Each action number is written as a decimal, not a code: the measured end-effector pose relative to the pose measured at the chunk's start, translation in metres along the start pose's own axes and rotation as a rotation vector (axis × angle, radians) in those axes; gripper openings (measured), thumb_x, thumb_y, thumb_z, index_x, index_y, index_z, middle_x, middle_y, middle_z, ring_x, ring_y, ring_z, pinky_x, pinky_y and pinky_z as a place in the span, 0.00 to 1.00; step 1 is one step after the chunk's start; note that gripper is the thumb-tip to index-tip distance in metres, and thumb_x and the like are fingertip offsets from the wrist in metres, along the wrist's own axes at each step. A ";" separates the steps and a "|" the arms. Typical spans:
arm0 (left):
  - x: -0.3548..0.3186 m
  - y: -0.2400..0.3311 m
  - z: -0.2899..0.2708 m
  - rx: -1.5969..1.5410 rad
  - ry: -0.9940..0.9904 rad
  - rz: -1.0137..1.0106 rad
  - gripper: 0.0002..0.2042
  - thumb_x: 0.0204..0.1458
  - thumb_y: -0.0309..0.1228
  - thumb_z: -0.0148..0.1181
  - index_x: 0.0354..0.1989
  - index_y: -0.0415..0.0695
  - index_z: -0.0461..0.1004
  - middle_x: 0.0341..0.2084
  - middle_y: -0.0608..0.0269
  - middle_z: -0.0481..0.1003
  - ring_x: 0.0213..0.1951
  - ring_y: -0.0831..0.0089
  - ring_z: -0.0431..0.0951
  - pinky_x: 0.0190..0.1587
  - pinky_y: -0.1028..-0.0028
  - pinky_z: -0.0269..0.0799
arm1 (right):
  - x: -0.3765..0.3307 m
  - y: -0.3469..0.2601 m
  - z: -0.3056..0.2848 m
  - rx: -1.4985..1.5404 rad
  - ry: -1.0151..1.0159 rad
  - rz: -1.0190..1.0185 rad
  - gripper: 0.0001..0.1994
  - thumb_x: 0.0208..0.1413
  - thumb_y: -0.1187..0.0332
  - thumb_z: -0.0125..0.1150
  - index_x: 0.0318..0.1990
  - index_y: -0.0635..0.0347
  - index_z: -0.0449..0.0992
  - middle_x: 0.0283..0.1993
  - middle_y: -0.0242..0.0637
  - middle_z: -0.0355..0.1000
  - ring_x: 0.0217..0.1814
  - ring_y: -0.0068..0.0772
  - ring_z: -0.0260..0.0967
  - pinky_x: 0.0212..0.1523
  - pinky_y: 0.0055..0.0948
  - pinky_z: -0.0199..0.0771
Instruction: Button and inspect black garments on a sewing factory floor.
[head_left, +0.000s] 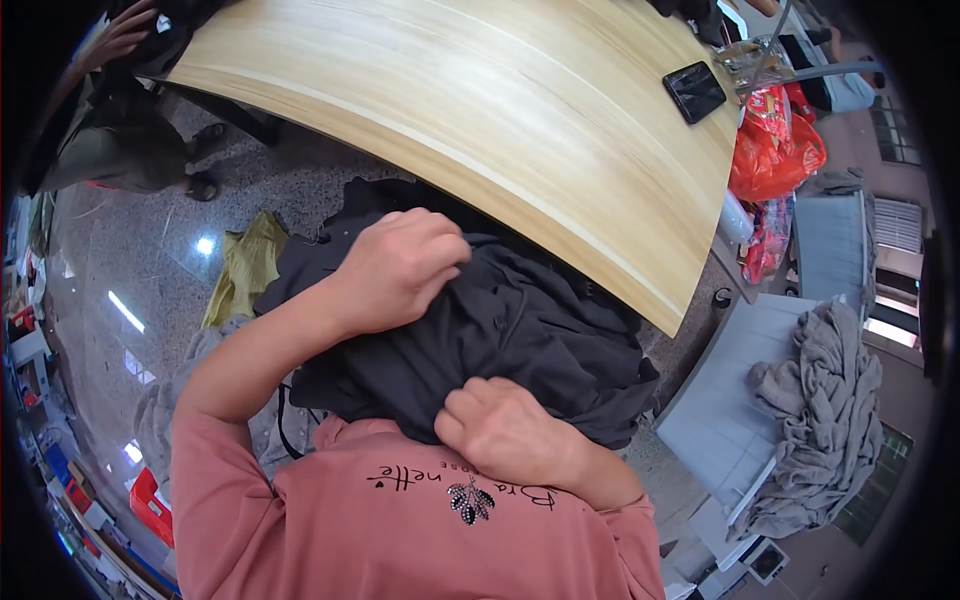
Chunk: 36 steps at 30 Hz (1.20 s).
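Note:
A dark grey-black garment lies bunched across my lap, its far side reaching under the table's edge. My left hand is over its upper left part, fingers curled and closed, with the fingertips partly hidden. Nearer to me, my right hand is closed on a fold of the same cloth, close to my chest. A small round button seems to show on the fabric between the two hands.
A wooden-topped table stands right in front, with a black phone near its right end. Red plastic bags are beyond that end. Grey cloth is heaped on a pale chair at right. Yellowish cloth lies left. Another person is far left.

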<state>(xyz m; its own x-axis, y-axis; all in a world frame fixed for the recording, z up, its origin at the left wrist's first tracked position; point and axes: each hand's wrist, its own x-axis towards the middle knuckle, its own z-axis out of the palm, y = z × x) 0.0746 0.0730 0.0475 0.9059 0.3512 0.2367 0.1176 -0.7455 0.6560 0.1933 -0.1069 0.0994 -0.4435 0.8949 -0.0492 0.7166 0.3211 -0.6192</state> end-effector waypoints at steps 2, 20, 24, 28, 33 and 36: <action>0.011 0.006 0.004 -0.041 -0.049 0.067 0.13 0.39 0.23 0.63 0.36 0.42 0.72 0.39 0.60 0.73 0.42 0.59 0.73 0.42 0.65 0.67 | -0.002 0.003 -0.005 0.173 -0.089 -0.084 0.04 0.41 0.70 0.57 0.24 0.59 0.69 0.25 0.38 0.65 0.28 0.37 0.66 0.30 0.32 0.70; 0.038 -0.005 0.017 -0.166 -0.570 -0.210 0.15 0.42 0.37 0.63 0.38 0.45 0.75 0.30 0.50 0.77 0.35 0.51 0.76 0.37 0.60 0.71 | 0.016 0.038 0.000 0.015 0.628 0.424 0.15 0.38 0.78 0.65 0.37 0.62 0.71 0.35 0.44 0.68 0.31 0.45 0.70 0.30 0.34 0.72; 0.019 -0.021 0.048 -0.518 -0.270 -0.010 0.12 0.36 0.25 0.62 0.32 0.40 0.71 0.31 0.54 0.70 0.37 0.55 0.72 0.38 0.65 0.69 | 0.008 0.046 0.005 -0.067 0.502 0.389 0.11 0.42 0.77 0.61 0.36 0.58 0.72 0.33 0.39 0.68 0.31 0.44 0.70 0.28 0.36 0.71; 0.011 -0.011 0.042 -0.745 -0.348 -0.252 0.09 0.42 0.24 0.60 0.33 0.38 0.71 0.24 0.56 0.72 0.29 0.70 0.73 0.35 0.71 0.67 | 0.004 0.047 0.008 -0.056 0.464 0.413 0.09 0.41 0.78 0.59 0.33 0.58 0.73 0.28 0.38 0.66 0.28 0.43 0.69 0.25 0.36 0.69; 0.014 -0.007 0.043 -0.592 -0.377 -0.315 0.08 0.42 0.25 0.60 0.32 0.38 0.74 0.27 0.54 0.74 0.33 0.63 0.76 0.36 0.69 0.69 | 0.012 0.055 0.015 0.030 0.676 0.242 0.10 0.37 0.80 0.60 0.31 0.61 0.74 0.28 0.38 0.68 0.26 0.42 0.67 0.25 0.35 0.68; 0.019 0.001 0.036 -0.367 -0.262 -0.204 0.10 0.37 0.26 0.60 0.31 0.38 0.74 0.29 0.54 0.75 0.37 0.54 0.76 0.39 0.63 0.69 | 0.015 0.049 0.007 -0.153 0.710 0.095 0.11 0.34 0.80 0.61 0.30 0.60 0.76 0.28 0.35 0.69 0.26 0.39 0.67 0.27 0.31 0.67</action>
<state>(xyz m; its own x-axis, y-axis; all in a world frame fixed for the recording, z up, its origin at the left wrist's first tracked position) 0.1064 0.0586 0.0271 0.9567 0.2797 -0.0800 0.1947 -0.4110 0.8906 0.2183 -0.0802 0.0629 0.0429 0.8895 0.4550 0.8249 0.2254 -0.5184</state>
